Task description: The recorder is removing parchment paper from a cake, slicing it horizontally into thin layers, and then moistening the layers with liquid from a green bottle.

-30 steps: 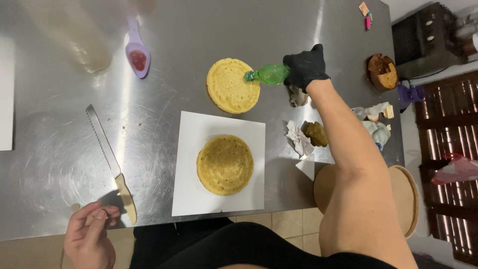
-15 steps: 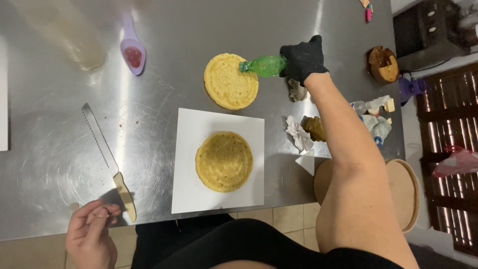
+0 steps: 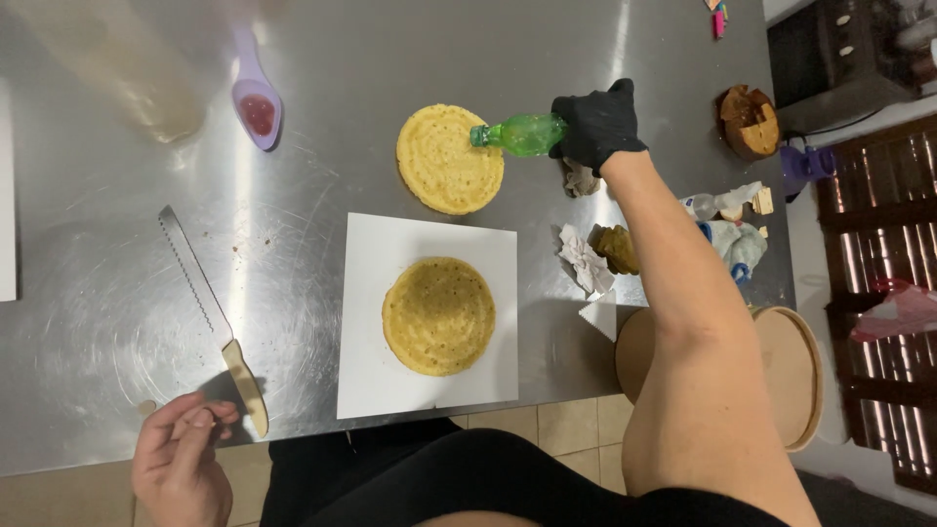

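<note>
Your right hand (image 3: 597,125), black-gloved, grip closed around green plastic bottle (image 3: 520,134). Bottle lies near horizontal, capped end over right edge of upper cake layer (image 3: 447,159); cannot tell if cap touches it. That layer sits bare on steel table (image 3: 117,283). Second cake layer (image 3: 438,315) centred on white square board (image 3: 366,381), just below first. Your left hand (image 3: 181,464) at near table edge, fingers loosely curled, holding nothing, just beside wooden handle of serrated knife (image 3: 210,312). Purple spoon (image 3: 256,101) with red filling far left. Crumpled paper (image 3: 584,260) right of board.
</note>
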